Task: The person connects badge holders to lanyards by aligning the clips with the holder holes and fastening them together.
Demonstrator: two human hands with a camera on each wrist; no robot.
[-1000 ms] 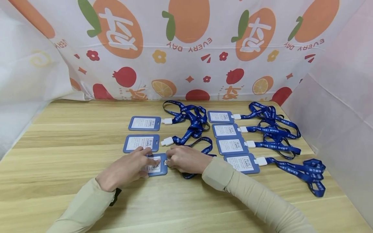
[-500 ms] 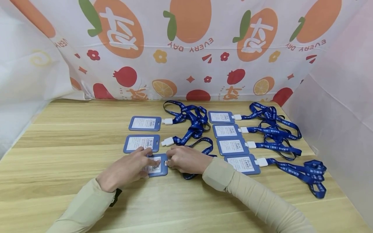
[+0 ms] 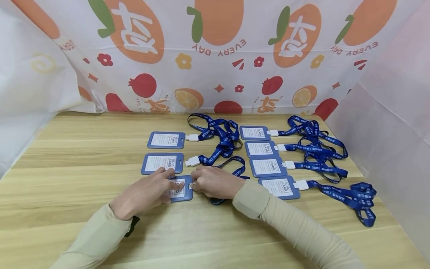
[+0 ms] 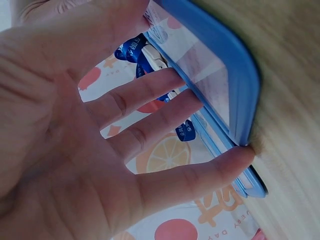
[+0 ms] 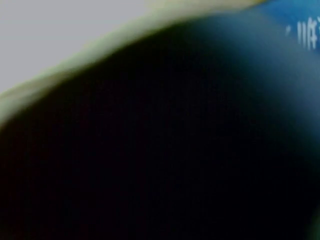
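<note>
Hands are both on one job. Left hand (image 3: 147, 192): fingers mostly straight and spread, bracing a blue badge holder (image 3: 189, 193) flat on the desk (image 3: 208, 239). Right hand (image 3: 218, 183): fingers curled, pinching a white clip (image 3: 191, 186) at the holder's slot end. Can't tell if the clip is through the slot; fingertips cover it, and the right wrist view is mostly black.

Holder sits between the hands, its left part under the left fingers. Blue lanyard (image 3: 219, 201) shows on both sides of the right hand, presumably that clip's strap.

Just beyond the left fingers: middle holder (image 3: 158, 163), its loose clip (image 3: 193, 161) lying apart from the slot. Farther out: far holder (image 3: 166, 140), clip (image 3: 192, 138) right at its slot; hooked or not, unclear. Right of the right hand: four holders in a column, nearest one (image 3: 279, 188), clips at their slot ends, straps bunched beyond.

Risks, my read: holder skews if the left hand eases off while the right pushes. Clip could slip off the slot edge if it comes in at an angle. Right forearm could snag the strap lying under it and tug the clip. Left fingertips could nudge the middle holder, being that close.
</note>
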